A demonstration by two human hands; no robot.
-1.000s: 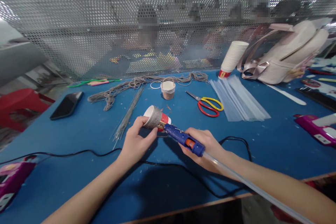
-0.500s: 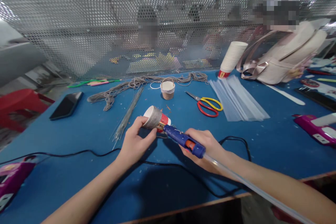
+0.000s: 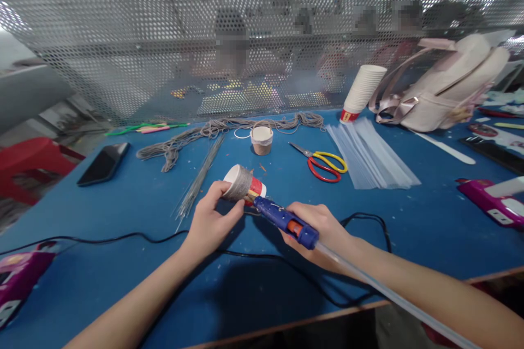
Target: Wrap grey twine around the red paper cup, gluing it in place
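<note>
My left hand [image 3: 215, 218] grips a paper cup [image 3: 239, 183] that lies tilted, its white mouth toward the upper left. Grey cord is wound round the cup's upper part, and red printed paper shows toward its base. In my right hand [image 3: 321, 229] is a blue hot glue gun [image 3: 282, 215], its nozzle at the cup's side by the edge of the cord. Whether the nozzle touches the cup I cannot tell. A long clear glue stick [image 3: 385, 289] runs out of the gun's back end. Beyond the cup stands a small brown basket [image 3: 262, 144] with a white rim and a handle.
Scissors [image 3: 323, 163] with red and yellow handles lie beside clear plastic strips [image 3: 368, 155]. Grey cord [image 3: 213, 130] stretches along the back. Stacked paper cups [image 3: 363, 92] and a backpack [image 3: 442, 87] stand back right. A phone [image 3: 104, 163] lies left; a black cable [image 3: 262, 255] crosses the front.
The glue gun has shifted very slightly left and up along the cup. My left hand and the cup stay practically in place.
</note>
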